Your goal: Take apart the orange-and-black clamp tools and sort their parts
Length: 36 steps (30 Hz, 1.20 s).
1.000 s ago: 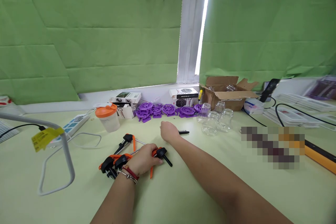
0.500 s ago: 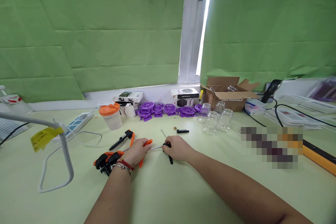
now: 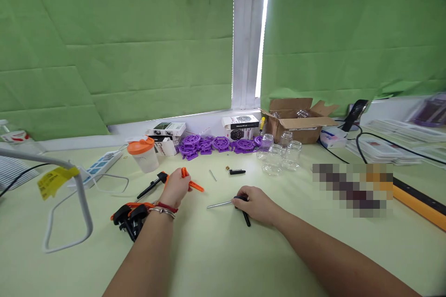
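My left hand [image 3: 176,189] is closed on an orange plastic part [image 3: 197,186], whose arm sticks out to the right of my fingers. My right hand [image 3: 256,203] grips the black handle of a T-handled tool [image 3: 220,204]; its bare metal shaft points left, with a gap between its tip and the orange part. Beside my left wrist lies a black-and-orange assembly with round black pieces [image 3: 130,216]. Behind that hand rests a black rod-like piece [image 3: 150,188]. A thin metal pin [image 3: 213,175], a small brass-coloured piece [image 3: 227,167] and a short black ridged part [image 3: 237,172] lie beyond my hands.
Along the back stand an orange-lidded cup [image 3: 143,155], purple plastic parts [image 3: 221,144], small boxes [image 3: 240,123], glass jars [image 3: 292,153] and an open cardboard box [image 3: 301,130]. A grey bent tube [image 3: 85,209] rises at left, near a power strip [image 3: 104,164]. Cables run at right.
The metal shaft has come away from the orange part. My right hand has moved right and nearer me with the tool; my left hand has lifted and turned the orange part.
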Motion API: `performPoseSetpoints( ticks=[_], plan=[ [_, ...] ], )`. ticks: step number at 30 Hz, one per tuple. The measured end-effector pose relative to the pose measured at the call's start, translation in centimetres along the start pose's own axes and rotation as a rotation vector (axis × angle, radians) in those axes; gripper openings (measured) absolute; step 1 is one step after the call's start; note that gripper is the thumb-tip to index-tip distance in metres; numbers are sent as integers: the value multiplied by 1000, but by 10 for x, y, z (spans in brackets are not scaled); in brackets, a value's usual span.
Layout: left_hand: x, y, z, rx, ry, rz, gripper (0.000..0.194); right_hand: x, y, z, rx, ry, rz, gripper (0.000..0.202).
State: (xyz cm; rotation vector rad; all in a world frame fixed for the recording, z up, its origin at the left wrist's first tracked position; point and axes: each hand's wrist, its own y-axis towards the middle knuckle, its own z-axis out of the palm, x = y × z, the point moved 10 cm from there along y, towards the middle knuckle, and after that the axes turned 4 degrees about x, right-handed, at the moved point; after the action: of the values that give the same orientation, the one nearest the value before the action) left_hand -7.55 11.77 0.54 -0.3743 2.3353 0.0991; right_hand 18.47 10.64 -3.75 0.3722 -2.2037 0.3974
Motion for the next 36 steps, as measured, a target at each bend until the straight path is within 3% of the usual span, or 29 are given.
performPoseSetpoints(
  ticks=[5,10,19,24,27,36],
  plan=[
    [-2,28,3,-128,-104,14,8,-16,6,6,56,139,62,42],
    [2,47,9,-199,-66,19,4,-15,5,5,69,146,55,41],
    [-6,50,-3,-82,310,141,24,-16,6,6,90,157,46,40],
    [-9,49,8,-10,475,193,33,-16,6,7,87,152,66,39],
    [-14,45,16,40,608,213,29,-15,5,6,85,164,56,38],
    [-18,38,19,59,835,236,32,-14,4,6,80,141,55,38]
  ],
)
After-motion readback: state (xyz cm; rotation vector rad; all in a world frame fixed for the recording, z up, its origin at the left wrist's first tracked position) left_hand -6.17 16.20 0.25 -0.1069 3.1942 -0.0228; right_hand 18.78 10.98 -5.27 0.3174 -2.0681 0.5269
